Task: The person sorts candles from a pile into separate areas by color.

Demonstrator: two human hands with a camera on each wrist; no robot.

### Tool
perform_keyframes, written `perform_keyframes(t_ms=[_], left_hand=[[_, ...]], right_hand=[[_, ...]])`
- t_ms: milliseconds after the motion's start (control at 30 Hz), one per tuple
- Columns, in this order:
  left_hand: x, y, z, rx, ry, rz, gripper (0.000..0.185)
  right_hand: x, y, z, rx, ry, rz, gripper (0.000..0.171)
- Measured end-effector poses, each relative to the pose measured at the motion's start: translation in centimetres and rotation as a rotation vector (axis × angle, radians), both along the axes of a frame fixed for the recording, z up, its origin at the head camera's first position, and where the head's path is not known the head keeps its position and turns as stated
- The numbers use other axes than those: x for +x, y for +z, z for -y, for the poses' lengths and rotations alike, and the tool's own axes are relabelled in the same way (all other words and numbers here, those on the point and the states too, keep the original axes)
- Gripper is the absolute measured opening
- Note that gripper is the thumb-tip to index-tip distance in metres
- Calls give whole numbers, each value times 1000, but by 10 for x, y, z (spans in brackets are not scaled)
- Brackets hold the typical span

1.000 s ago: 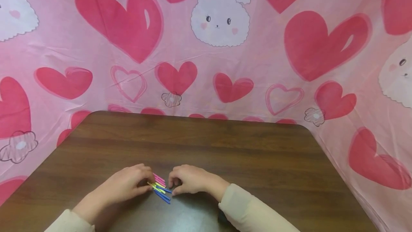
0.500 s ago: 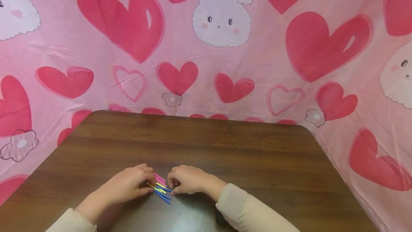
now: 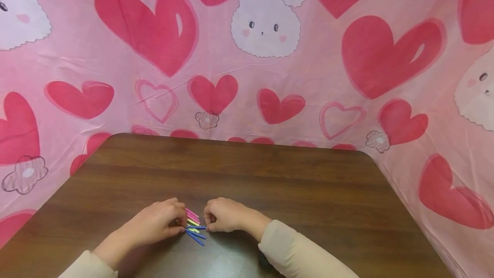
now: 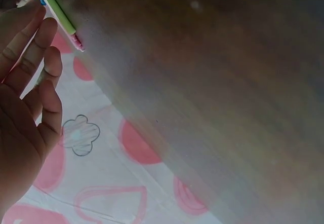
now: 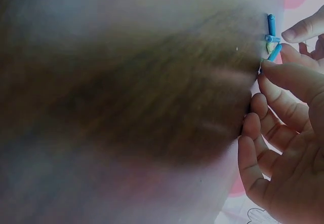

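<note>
Nearest the camera, two cream sleeves (image 3: 297, 250) come in over the near edge of the dark wooden table (image 3: 270, 175). Just beyond them, near that edge and a little left of the table's middle, lies a small bunch of coloured sticks (image 3: 194, 225): pink ones on the far side, yellow-green in the middle, blue ones nearest the person, fanned out slightly at their right ends.

The left hand (image 3: 154, 223) lies on the table at the bunch's left end, fingers curved with the tips against the sticks; whether it pinches them or only touches them cannot be told. The right hand (image 3: 225, 214) sits at the bunch's right end, its fingers curled under, the fingertips (image 5: 268, 66) just at the blue stick ends. The two hands are close together, with only the bunch between them.

Beyond the table's far edge hangs a pink cloth (image 3: 308, 67) printed with red hearts and white rabbits.
</note>
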State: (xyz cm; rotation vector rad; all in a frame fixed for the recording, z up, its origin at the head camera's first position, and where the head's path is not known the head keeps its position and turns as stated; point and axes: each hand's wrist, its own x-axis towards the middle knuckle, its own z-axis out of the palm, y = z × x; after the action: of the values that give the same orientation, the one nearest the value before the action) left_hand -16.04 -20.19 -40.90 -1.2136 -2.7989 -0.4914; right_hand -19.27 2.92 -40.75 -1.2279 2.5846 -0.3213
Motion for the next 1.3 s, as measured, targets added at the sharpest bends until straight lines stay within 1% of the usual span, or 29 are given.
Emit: perform_keyframes(t_ms=[233, 433, 633, 1000, 1200, 1300], left_hand=[[0, -2, -1, -12, -7, -28, 25], [0, -2, -2, -17, -4, -28, 25], [0, -3, -4, -18, -1, -24, 24], [-1, -3, -9, -25, -48, -61, 24], [-3, -4, -9, -38, -50, -58, 22], [-3, -4, -9, -38, -53, -45, 22]], right_hand=[[-3, 0, -4, -27, -18, 39, 15], [-6, 0, -10, -42, -19, 36, 15], [-8, -1, -19, -68, -26, 86, 15], [-18, -1, -55, -168, -119, 136, 17], [-25, -1, -73, -230, -151, 157, 16], [-27, 0, -82, -256, -158, 164, 15]])
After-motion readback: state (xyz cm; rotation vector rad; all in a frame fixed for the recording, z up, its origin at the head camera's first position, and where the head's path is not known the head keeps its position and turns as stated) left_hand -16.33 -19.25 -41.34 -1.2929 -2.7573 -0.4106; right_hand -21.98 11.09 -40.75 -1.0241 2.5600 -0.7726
